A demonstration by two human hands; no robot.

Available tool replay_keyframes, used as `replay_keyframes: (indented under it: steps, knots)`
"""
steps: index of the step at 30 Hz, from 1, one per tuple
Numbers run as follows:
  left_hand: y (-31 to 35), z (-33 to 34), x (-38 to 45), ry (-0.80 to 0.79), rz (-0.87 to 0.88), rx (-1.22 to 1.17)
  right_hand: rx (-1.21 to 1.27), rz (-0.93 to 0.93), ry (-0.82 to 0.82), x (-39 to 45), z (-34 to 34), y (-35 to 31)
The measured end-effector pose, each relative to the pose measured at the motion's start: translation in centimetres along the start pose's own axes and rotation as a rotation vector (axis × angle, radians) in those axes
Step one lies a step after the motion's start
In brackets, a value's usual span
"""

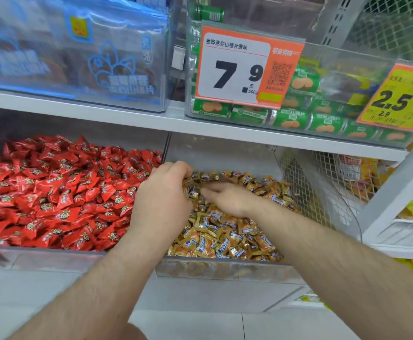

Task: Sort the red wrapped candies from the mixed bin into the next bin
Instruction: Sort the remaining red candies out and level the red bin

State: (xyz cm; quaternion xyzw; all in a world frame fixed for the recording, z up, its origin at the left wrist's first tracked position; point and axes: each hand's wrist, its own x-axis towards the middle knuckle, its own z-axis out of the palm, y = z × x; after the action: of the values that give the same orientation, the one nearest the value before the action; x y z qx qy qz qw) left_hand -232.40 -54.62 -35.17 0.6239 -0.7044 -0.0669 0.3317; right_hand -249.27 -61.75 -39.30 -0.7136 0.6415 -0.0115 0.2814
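Observation:
Two clear bins sit side by side on the lower shelf. The left bin [41,256] is heaped with red wrapped candies [60,192]. The right bin [225,268] holds gold and orange wrapped candies [227,239]; no red wrapper shows among them. My left hand [162,195] is at the back left of the right bin, just past the divider, with its fingers curled down into the gold candies; what they hold is hidden. My right hand [225,197] is blurred and lies low over the gold pile, fingers stretched to the left toward my left hand.
A white shelf board [127,116] runs close above both bins. On it stand a clear box of blue packets [78,57] and a box of green rolls [298,119] with an orange price tag [244,67]. A wire mesh panel [305,192] borders the right bin.

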Motion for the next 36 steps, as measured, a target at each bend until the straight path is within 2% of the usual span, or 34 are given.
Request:
replay_keyframes:
  steps: [2, 4, 7, 10, 11, 13, 15, 16, 19, 22, 27, 31, 34, 36]
  knots:
    - [0.0, 0.0, -0.1, 0.003, 0.007, 0.005, -0.007, 0.136, 0.053, 1.1, -0.2, 0.2]
    - [0.0, 0.0, -0.1, -0.001, 0.01, 0.004, -0.043, 0.222, -0.071, 1.7, 0.7, 0.2]
    - [0.1, 0.1, -0.1, -0.006, 0.014, 0.041, -0.036, 0.123, -0.216, 0.9, 1.8, -0.3]
    - [0.4, 0.1, -0.3, -0.026, 0.025, 0.132, -0.015, 0.062, -0.127, -1.1, 0.7, 0.0]
    - [0.5, 0.1, -0.3, -0.034, 0.026, 0.153, -0.035, 0.113, -0.064, -1.8, 0.0, 0.9]
    - [0.7, 0.0, -0.3, -0.036, 0.025, 0.175, -0.071, 0.331, 0.008, -3.0, -1.3, 3.3]
    - [0.9, -0.1, -0.3, -0.049, 0.021, 0.187, -0.119, 0.503, -0.028, -3.8, -1.8, 5.2]
    - [0.9, -0.1, -0.3, -0.055, 0.019, 0.19, -0.117, 0.5, -0.079, -4.0, -1.7, 5.5]
    - [0.8, 0.1, -0.4, -0.041, 0.02, 0.193, 0.046, 0.306, -0.186, -4.0, -0.4, 3.8]
    - [1.1, 0.2, -0.5, -0.048, -0.002, 0.228, 0.036, 0.175, -0.237, -5.1, 0.3, 1.9]
    - [1.1, 0.3, -0.5, -0.037, 0.012, 0.275, 0.03, 0.335, -0.1, -8.4, -2.1, 4.0]
    - [1.1, 0.3, -0.5, -0.064, 0.022, 0.284, 0.309, 0.459, -0.156, -9.0, -2.6, 4.4]
    - [1.1, 0.0, -0.6, -0.079, 0.015, 0.25, 0.596, 0.385, -0.204, -7.6, -2.7, 3.7]
    - [1.1, -0.1, -0.6, -0.069, 0.016, 0.226, 0.725, 0.335, -0.181, -7.1, -4.1, 4.1]
